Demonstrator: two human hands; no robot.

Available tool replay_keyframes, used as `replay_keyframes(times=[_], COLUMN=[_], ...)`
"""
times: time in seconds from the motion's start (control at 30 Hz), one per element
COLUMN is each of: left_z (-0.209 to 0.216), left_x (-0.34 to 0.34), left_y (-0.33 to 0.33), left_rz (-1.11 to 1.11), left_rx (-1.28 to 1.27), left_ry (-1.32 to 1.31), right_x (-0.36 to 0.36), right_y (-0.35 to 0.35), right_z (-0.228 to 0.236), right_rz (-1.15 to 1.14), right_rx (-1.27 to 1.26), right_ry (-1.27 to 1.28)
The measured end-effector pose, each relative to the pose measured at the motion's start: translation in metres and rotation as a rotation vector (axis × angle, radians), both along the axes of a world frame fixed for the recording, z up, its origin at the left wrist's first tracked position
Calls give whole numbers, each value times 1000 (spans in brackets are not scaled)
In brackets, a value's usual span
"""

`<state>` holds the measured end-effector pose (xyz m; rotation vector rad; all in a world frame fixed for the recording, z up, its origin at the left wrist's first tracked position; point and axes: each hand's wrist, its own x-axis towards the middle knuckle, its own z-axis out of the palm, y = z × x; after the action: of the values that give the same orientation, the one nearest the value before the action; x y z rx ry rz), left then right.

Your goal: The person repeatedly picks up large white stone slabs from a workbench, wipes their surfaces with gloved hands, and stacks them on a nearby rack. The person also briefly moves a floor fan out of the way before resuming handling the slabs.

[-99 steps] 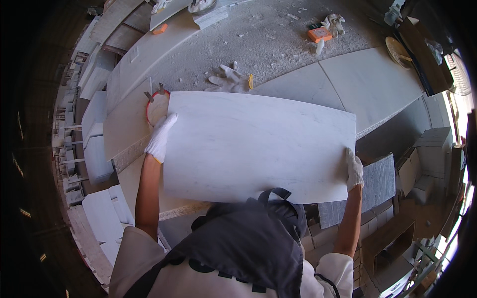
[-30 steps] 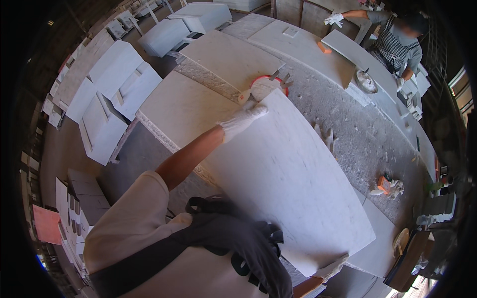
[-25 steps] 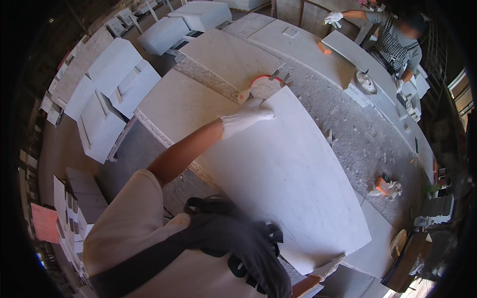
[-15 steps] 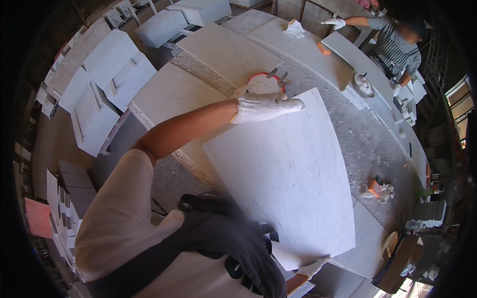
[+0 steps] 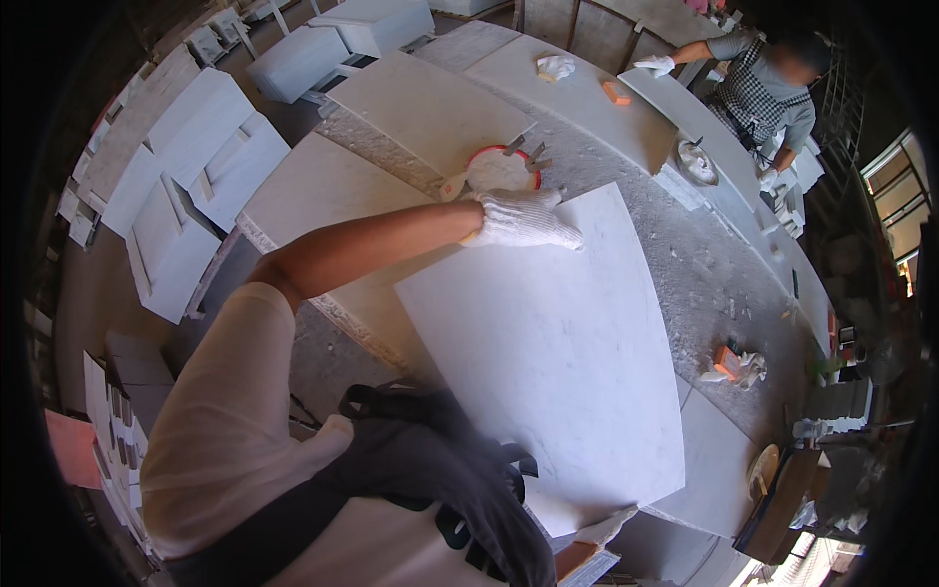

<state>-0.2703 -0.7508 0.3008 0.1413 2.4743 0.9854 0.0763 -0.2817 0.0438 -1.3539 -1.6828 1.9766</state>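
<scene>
At frame centre, the white marble slab (image 5: pixel 558 352) is lying partly over the workbench; the gloved left hand (image 5: pixel 520 219) is gripping its upper edge, the right hand (image 5: pixel 604 528) clasping its lower corner, positioning seemingly unfinished.

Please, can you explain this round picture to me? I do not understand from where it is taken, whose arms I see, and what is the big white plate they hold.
The picture comes from a wide camera worn on a person's head, looking down, so the edges bend. The arms belong to that person. Both hands wear white work gloves. The left hand lies on the far edge of a large white stone slab; the right hand grips its near edge, partly hidden. The slab rests over a dusty grey workbench. Beside the left hand lies a round tool with a red rim. A small orange block lies to the right. At the top, another person works at a bench.
</scene>
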Motion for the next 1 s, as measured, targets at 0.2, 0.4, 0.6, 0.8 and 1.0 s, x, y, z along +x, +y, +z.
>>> replay_keyframes(times=[0.2, 0.4, 0.6, 0.8, 1.0], left_z=[-25, -31, -63, -101, -96], left_x=[-2, -2, -14, -26, -5], left_y=[1, 6, 0, -21, -35], left_rz=[8, 58, 128, 182, 340], left_rx=[-9, -109, 45, 315, 447], left_ry=[3, 62, -52, -140, -220], right_x=[3, 4, 6, 3, -5], right_y=[-3, -9, -10, -8, -16], right_z=[2, 18, 21, 16, 33], right_rz=[15, 38, 66, -29, -127], right_rx=[39, 130, 99, 31, 231], right_ry=[-24, -95, -71, -61, -153])
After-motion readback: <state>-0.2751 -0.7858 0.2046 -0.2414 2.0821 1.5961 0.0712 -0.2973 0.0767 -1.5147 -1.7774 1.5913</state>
